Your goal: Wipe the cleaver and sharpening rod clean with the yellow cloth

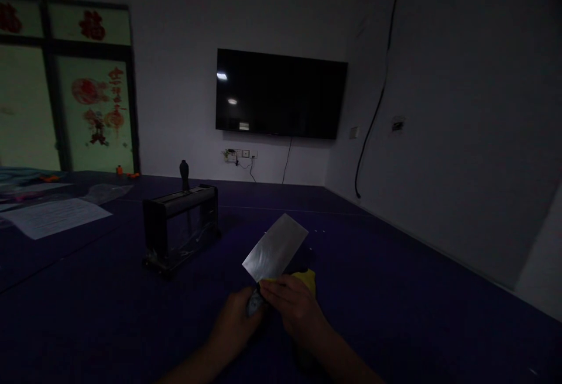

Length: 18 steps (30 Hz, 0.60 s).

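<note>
The left hand (237,316) grips a cleaver (276,246), its blade jutting past the fingers toward 1 o'clock. The right hand (298,309) holds yellow cloth (309,280) at its base (hiding the join from me). A black frame (155,232) stands apart, around 10 o'clock.

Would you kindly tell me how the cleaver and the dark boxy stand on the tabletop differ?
The cleaver is gripped by the left hand, while the stand rests on the purple tabletop. The cleaver shows a flat, silvery blade; the stand is a dark, boxy frame. The cleaver's blade slants, whereas the stand is upright. Both have straight edges.
</note>
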Each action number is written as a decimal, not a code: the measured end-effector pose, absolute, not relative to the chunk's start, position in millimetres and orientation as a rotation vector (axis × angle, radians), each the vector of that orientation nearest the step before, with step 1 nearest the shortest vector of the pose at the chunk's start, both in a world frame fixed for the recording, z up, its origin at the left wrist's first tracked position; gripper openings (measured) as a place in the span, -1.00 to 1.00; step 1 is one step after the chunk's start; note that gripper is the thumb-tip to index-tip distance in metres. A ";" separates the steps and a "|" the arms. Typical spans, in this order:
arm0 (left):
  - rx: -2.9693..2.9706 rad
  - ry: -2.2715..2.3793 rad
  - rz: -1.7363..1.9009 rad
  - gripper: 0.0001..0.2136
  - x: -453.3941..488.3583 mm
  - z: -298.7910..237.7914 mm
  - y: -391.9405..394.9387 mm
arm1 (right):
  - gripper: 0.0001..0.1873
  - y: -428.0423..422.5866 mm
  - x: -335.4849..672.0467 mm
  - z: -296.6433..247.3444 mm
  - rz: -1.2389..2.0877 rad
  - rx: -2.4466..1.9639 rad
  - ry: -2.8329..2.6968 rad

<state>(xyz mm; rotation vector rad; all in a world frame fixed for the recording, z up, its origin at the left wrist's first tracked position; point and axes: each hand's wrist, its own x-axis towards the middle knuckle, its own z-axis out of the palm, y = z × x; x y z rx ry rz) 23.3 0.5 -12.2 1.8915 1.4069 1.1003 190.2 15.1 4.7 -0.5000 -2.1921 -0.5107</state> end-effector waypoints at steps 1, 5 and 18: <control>1.886 1.380 1.110 -0.83 23.5 -12.0 0.7 | -0.63 15.7 191.5 5.3 -0.504 -0.507 -2.193; 1.874 1.329 1.140 -0.79 24.3 -10.7 0.4 | -0.61 16.4 196.9 10.3 -0.470 -0.513 -2.184; 1.902 1.403 1.084 -0.78 24.4 -3.2 -7.2 | -0.62 19.6 203.2 13.9 -0.580 -0.561 -2.068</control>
